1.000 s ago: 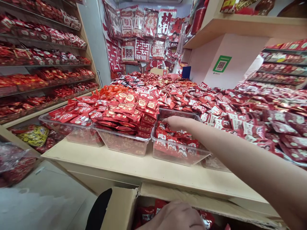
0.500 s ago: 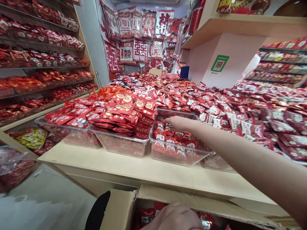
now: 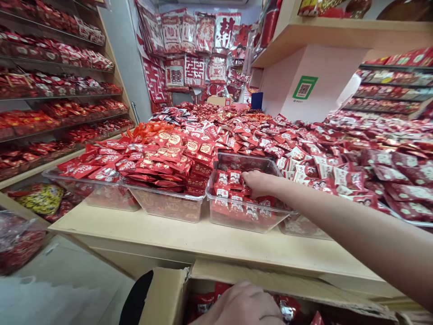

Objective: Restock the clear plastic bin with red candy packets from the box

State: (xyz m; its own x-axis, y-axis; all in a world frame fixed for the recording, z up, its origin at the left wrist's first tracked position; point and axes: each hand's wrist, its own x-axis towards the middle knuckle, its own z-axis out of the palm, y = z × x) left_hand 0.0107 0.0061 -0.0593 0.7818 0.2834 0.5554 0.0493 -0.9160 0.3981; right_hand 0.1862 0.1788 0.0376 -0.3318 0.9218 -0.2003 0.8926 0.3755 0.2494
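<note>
My right hand (image 3: 262, 184) reaches into a clear plastic bin (image 3: 250, 221) on the counter. Its fingers are curled down and pinched at a small red packet, mostly covered by the hand. Beside it, red-and-white packets (image 3: 235, 178) stand in rows in the bin. Low in the view, my left hand (image 3: 245, 307) is inside an open cardboard box (image 3: 169, 295), back of the hand up. Its fingers are bent and pointing down out of sight, so what they grip is hidden. Red packets (image 3: 204, 304) lie around it in the box.
A neighbouring clear bin (image 3: 169, 205) is heaped with red-and-gold packets. More packets (image 3: 338, 174) pile up behind and to the right. The pale wooden counter (image 3: 169, 237) has its front edge just beyond the box. Stocked shelves (image 3: 61, 97) line the left wall.
My right hand has moved a little to the right and nearer within the bin, uncovering packets on its left. My left hand stays in the box. The view has shifted slightly.
</note>
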